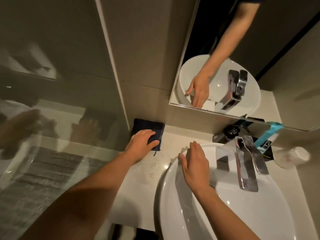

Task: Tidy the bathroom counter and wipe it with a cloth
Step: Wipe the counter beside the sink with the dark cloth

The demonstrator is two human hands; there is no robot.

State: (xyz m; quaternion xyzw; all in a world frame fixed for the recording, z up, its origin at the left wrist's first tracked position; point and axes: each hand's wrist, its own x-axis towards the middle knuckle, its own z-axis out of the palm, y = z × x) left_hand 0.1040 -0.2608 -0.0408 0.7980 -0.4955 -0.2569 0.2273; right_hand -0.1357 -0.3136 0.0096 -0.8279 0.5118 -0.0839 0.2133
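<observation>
A dark blue folded cloth [156, 126] lies in the back left corner of the pale counter [138, 196]. My left hand [141, 144] presses flat on the cloth, with the thumb curled over its near edge. My right hand [194, 163] rests with fingers apart on the back left rim of the white basin [169, 205] and holds nothing. Water drops [150, 172] lie on the counter between the cloth and the basin.
A chrome tap [247, 163] reaches over the basin. Behind it stand a dark pump bottle [226, 133], a teal tube [267, 135] and a pale cup [292, 156]. A mirror [216, 66] hangs above, and a glass panel [52, 118] closes off the left side.
</observation>
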